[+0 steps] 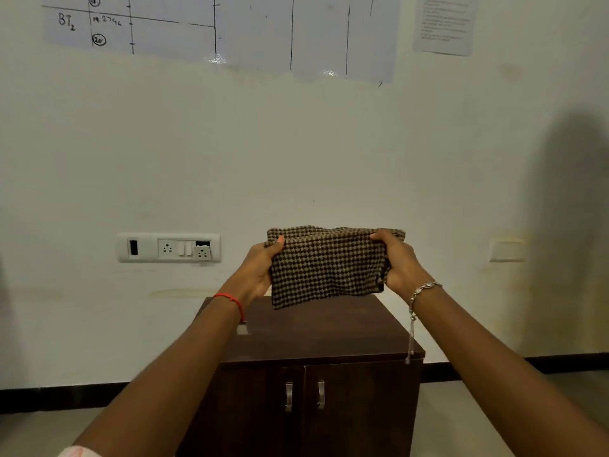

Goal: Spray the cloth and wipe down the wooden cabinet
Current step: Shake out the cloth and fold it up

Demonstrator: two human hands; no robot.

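Observation:
A folded brown-and-tan checked cloth is held up in the air above the back of the dark wooden cabinet. My left hand grips its left edge, thumb on the front. My right hand grips its right edge. The cabinet stands against the wall, its two doors shut, with two metal handles. A small pale patch lies on the cabinet top near my left wrist. No spray bottle is in view.
A white wall rises behind the cabinet, with a switch and socket panel to the left and a blank plate to the right. Paper charts hang high on the wall. Pale floor and a dark skirting flank the cabinet.

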